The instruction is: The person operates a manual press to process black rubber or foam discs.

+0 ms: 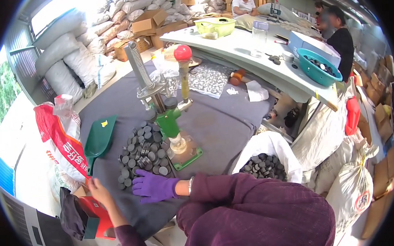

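Note:
My right hand [155,187], in a purple glove, lies palm down with its fingers spread at the near edge of a pile of dark round caps [141,147]. The fingertips touch the nearest caps. My bare left hand [101,193] is stretched out at the table's left edge, its fingers by the handle end of a green scoop [100,138]; no firm grip shows. The scoop rests on the dark cloth with a small yellow scrap in it. Behind the pile stands a green hand press [168,122] with a tall spring and a red ball-topped lever [183,53].
A white sack [290,154] of dark caps stands open at my right. Clear bags of small parts [208,80] and a mallet [237,77] lie at the back. A white bench [229,49] bears a teal basket [320,69]. Co-workers sit beyond.

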Tool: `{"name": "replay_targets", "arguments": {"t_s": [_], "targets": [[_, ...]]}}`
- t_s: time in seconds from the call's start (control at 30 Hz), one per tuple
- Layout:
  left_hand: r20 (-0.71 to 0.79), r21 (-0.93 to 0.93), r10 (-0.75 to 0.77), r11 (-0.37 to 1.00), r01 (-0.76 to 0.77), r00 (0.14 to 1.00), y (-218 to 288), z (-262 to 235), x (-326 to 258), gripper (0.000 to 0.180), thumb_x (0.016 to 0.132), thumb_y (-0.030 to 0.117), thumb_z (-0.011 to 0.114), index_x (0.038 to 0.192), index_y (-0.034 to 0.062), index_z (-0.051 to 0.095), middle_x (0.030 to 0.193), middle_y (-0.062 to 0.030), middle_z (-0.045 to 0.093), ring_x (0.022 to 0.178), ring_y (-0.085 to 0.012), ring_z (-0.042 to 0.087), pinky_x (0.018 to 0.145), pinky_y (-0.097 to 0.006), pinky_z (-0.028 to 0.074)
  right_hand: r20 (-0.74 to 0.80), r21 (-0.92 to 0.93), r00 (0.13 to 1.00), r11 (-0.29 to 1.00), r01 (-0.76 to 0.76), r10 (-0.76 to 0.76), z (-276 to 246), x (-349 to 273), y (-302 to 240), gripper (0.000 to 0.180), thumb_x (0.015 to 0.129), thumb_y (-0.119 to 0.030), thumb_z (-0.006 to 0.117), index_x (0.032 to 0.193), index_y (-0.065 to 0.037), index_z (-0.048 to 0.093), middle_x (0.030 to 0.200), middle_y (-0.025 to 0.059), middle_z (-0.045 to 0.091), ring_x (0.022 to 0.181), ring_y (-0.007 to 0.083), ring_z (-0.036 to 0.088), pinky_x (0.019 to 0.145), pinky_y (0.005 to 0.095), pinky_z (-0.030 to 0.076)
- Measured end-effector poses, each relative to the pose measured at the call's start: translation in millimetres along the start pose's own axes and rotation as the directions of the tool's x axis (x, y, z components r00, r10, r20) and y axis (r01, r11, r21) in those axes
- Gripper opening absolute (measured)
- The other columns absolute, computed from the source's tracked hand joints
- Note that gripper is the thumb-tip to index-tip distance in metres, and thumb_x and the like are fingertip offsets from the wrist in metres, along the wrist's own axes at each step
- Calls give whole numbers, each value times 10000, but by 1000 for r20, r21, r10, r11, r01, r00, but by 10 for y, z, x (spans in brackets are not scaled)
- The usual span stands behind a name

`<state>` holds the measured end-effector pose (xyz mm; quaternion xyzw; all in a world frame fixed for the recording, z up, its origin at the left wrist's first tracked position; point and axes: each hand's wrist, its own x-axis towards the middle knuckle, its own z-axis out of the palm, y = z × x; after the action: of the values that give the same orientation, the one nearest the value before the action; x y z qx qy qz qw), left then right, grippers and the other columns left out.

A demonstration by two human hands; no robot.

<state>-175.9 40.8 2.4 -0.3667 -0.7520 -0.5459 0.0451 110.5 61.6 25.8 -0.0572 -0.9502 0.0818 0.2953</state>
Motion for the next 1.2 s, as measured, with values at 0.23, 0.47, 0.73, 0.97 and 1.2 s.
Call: {"name": "replay_targets", "arguments": {"t_s": [0.23, 0.47, 0.73, 0.97, 1.2], "targets": [[110, -69, 94, 994, -87, 989, 237, 215, -729, 467, 977, 292, 517, 1283, -61, 541, 1198, -233, 618, 1103, -329, 591, 970, -373, 431, 150, -84, 989, 996, -1, 14, 61, 240, -92, 347, 857, -384, 574, 1024, -84, 628, 1037, 60, 613, 1113, 238, 517, 1069, 537, 254], [204, -129, 148, 984, -123, 968, 232, 196, -699, 486, 981, 330, 500, 1291, -42, 538, 1247, -223, 593, 1136, -326, 569, 983, -370, 416, -93, -104, 994, 994, 46, -56, 363, 399, 1, 341, 854, -350, 548, 1062, -89, 614, 1075, 63, 597, 1130, 233, 509, 1048, 518, 263], [225, -189, 147, 976, -105, 963, 54, 240, -529, 490, 980, 352, 497, 1268, -40, 559, 1237, -208, 605, 1143, -306, 566, 991, -367, 410, -67, -125, 997, 992, 23, -32, 541, 602, 101, 329, 829, -322, 554, 1060, -94, 608, 1082, 83, 596, 1143, 251, 508, 1044, 482, 289], [250, -135, 172, 981, -142, 953, 187, 238, -566, 479, 988, 361, 473, 1232, -35, 586, 1185, -221, 623, 1101, -319, 582, 957, -380, 429, -123, -87, 992, 996, 4, -15, 511, 577, 103, 368, 773, -362, 603, 1031, -102, 628, 1062, 95, 611, 1081, 264, 536, 1003, 482, 305], [255, -95, 212, 976, -194, 943, 101, 251, -550, 454, 987, 348, 460, 1215, -21, 593, 1164, -222, 628, 1083, -353, 580, 955, -397, 424, -23, -18, 999, 999, 43, -43, 140, 414, -4, 321, 763, -353, 628, 978, -115, 631, 1000, 86, 618, 1028, 243, 549, 958, 463, 325]]}}
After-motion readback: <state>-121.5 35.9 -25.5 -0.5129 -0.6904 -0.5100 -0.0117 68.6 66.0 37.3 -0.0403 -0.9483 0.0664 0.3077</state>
